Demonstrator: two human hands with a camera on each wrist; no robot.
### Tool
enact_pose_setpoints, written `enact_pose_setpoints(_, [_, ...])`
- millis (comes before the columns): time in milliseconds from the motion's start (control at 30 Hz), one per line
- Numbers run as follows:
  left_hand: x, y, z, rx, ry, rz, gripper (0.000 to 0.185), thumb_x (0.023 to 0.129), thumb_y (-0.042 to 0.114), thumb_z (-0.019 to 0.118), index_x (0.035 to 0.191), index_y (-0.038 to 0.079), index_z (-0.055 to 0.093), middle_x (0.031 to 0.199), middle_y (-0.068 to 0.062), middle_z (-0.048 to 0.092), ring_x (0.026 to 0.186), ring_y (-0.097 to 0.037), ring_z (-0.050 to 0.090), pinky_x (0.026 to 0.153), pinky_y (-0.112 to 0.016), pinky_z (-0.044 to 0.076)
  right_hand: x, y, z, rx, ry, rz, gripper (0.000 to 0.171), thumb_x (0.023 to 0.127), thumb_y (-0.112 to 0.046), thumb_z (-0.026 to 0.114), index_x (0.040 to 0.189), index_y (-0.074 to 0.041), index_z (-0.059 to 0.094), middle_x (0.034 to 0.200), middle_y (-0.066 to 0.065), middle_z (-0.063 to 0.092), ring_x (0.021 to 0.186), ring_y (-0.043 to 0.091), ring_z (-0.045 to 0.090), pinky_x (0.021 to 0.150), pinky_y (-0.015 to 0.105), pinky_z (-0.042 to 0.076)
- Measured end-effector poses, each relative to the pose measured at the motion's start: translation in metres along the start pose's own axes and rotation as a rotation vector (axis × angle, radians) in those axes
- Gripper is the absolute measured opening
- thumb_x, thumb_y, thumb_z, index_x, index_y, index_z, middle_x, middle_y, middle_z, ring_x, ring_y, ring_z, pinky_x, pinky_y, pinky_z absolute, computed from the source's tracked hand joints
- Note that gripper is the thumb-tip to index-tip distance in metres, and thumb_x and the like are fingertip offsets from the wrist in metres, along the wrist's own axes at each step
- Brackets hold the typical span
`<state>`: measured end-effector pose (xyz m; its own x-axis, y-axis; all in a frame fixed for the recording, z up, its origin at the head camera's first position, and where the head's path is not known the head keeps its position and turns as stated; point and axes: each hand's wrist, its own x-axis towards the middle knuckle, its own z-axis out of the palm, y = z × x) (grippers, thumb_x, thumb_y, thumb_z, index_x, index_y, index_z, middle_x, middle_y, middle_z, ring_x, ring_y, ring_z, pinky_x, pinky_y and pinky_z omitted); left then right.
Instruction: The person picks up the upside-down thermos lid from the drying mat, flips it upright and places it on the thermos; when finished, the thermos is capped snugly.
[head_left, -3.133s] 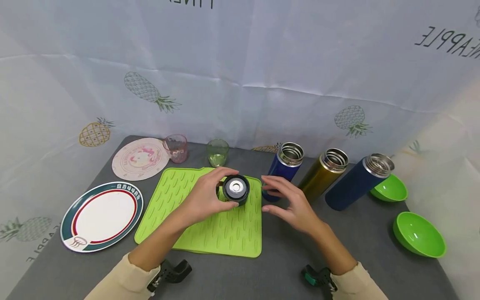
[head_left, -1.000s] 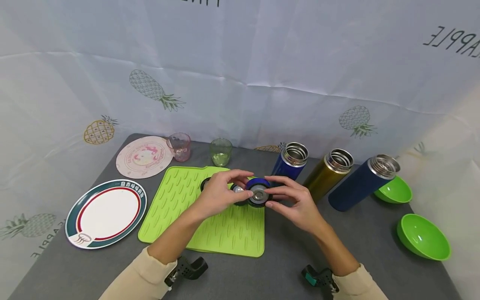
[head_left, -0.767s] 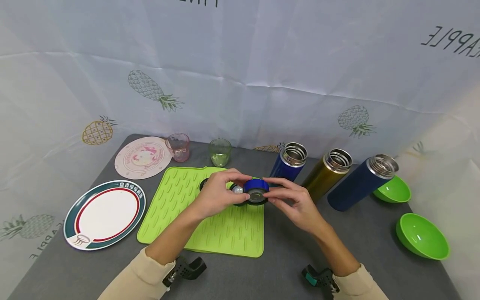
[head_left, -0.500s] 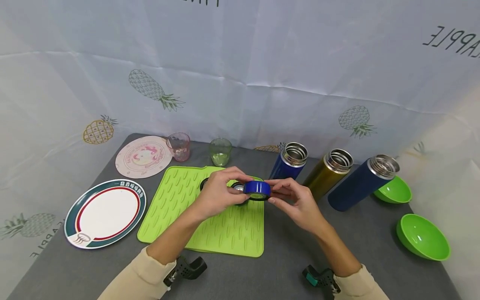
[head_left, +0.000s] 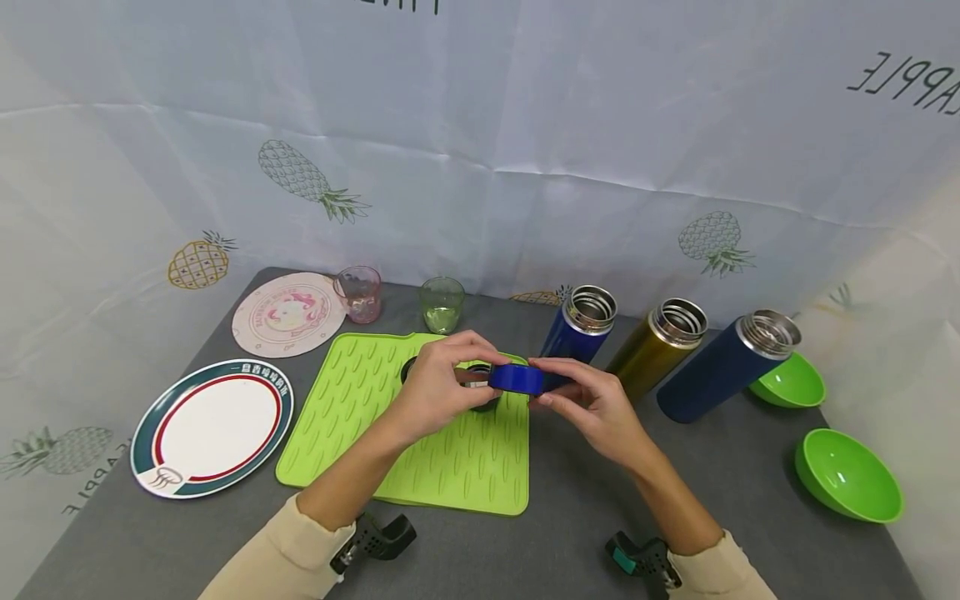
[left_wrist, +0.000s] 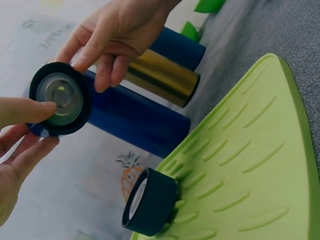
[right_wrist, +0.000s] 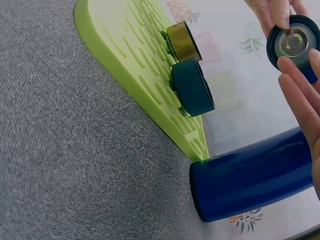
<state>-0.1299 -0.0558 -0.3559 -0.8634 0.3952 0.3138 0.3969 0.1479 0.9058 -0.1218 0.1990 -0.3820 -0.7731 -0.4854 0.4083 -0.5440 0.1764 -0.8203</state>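
Near the centre of the head view, both hands held one blue lid (head_left: pixel 516 378) between them — the left hand (head_left: pixel 433 389) and the right hand (head_left: pixel 588 406) pinched its opposite edges. It was lifted above the green mat (head_left: pixel 375 408), just over a dark lid (left_wrist: pixel 150 202) lying there.

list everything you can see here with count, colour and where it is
blue lid: 1, blue, held over the mat between both hands
mat: 1, lime green, table centre
dark lid: 1, dark blue, on the mat
gold lid: 1, gold, on the mat beside the dark lid
flasks: 3, blue, gold, navy, open, right of the mat
bowls: 2, green, far right
plate: 1, white with teal rim, left
round mat: 1, pink, back left
glasses: 2, pink and green, behind the mat
left hand: 1, on the blue lid
right hand: 1, on the blue lid
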Motion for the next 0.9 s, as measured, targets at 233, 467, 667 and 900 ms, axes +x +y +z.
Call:
enact_pose_setpoints(233, [-0.0013, 0.0002, 0.0001, 0.015, 0.009, 0.006, 0.029, 0.082, -0.007, 0.079, 0.11, 0.004, 0.078, 0.113, -0.011, 0.068, 0.106, -0.025, 0.071, 0.087, -0.031, 0.062, 0.0007, 0.0038, 0.0017, 0.026, 0.022, -0.069, 0.043, 0.093, 0.011, 0.063, 0.136, 0.007, 0.059, 0.135, 0.024, 0.061, 0.117, 0.003, 0.069, 0.089, 0.026, 0.06])
enact_pose_setpoints(467, [-0.0015, -0.0006, -0.0004, -0.02, -0.006, 0.016, 0.029, 0.083, -0.002, 0.08, 0.112, 0.004, 0.078, 0.121, -0.011, 0.065, 0.111, -0.028, 0.069, 0.088, -0.039, 0.062, 0.0009, 0.0044, 0.0009, 0.048, 0.048, -0.102, 0.039, 0.092, 0.012, 0.064, 0.131, 0.01, 0.061, 0.14, -0.001, 0.062, 0.12, 0.007, 0.068, 0.092, 0.024, 0.059])
enact_pose_setpoints(667, [-0.0006, -0.0014, -0.001, -0.095, -0.016, 0.009, 0.038, 0.081, 0.003, 0.083, 0.118, 0.001, 0.075, 0.13, -0.014, 0.062, 0.118, -0.031, 0.067, 0.094, -0.035, 0.06, 0.0021, 0.0009, 0.0001, 0.055, 0.07, -0.097, 0.04, 0.088, 0.017, 0.066, 0.127, 0.012, 0.062, 0.139, -0.009, 0.061, 0.116, 0.005, 0.069, 0.093, 0.023, 0.059])
enact_pose_setpoints(900, [0.0017, -0.0003, -0.0017, -0.217, -0.018, -0.112, 0.045, 0.083, 0.003, 0.083, 0.126, 0.001, 0.071, 0.141, -0.017, 0.062, 0.124, -0.033, 0.068, 0.101, -0.031, 0.056, 0.003, 0.003, 0.0027, 0.04, 0.113, -0.113, 0.04, 0.084, 0.019, 0.068, 0.123, 0.011, 0.065, 0.135, -0.007, 0.063, 0.112, 0.004, 0.071, 0.09, 0.024, 0.06])
